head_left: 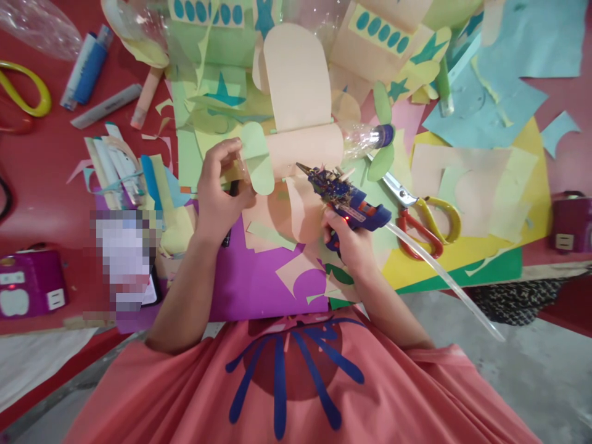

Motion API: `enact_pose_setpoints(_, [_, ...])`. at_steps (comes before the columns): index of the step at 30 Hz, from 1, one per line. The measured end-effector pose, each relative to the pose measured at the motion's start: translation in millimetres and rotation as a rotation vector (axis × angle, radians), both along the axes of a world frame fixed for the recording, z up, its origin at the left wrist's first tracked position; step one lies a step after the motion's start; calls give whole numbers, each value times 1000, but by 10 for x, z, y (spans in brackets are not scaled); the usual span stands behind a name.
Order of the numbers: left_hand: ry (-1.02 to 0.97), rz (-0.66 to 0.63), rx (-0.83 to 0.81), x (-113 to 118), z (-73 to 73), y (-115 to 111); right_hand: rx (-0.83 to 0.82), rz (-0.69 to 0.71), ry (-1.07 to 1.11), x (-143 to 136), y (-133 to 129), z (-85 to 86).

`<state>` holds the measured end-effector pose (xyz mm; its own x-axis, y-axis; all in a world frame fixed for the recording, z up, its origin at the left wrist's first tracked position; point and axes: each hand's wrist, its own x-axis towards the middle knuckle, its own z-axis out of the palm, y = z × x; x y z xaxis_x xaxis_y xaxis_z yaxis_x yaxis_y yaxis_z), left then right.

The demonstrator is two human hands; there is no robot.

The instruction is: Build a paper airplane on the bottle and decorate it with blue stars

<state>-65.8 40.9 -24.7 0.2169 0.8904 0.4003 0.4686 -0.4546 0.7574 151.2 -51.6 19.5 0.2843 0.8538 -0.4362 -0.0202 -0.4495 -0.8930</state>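
A plastic bottle [363, 139] with a dark blue cap lies sideways at the centre, wrapped in peach paper [305, 150]. Long peach paper wings [298, 77] stick out from it, and green paper ovals [382, 161] sit by the cap. My left hand [221, 191] is closed round the bottle's base end, beside a light green paper strip [257, 158]. My right hand [350, 240] grips a blue glue gun [354, 206], its nozzle close to the peach wrap. A clear glue stick [448, 282] trails from the gun's rear.
Scissors [423, 225] with red and yellow handles lie to the right on paper scraps. Markers [92, 68], a phone [150, 290] and a purple box [34, 280] are at the left. Purple paper [250, 290] lies at the front edge, and blue paper [485, 98] at the back right.
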Motion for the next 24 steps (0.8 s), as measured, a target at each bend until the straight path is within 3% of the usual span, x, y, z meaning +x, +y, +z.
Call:
enact_pose_setpoints(7, [-4, 2, 33, 2, 1, 0, 24, -39, -19, 25, -9, 9])
enact_pose_setpoints(13, [-4, -3, -64, -15, 24, -8, 60, -115, -21, 77, -24, -21])
enact_pose_setpoints(19, [-38, -3, 21, 8, 8, -5, 117, -198, 0, 99, -27, -51])
enact_pose_setpoints(24, [-12, 40, -2, 17, 16, -8, 154, -215, -21, 112, -29, -49])
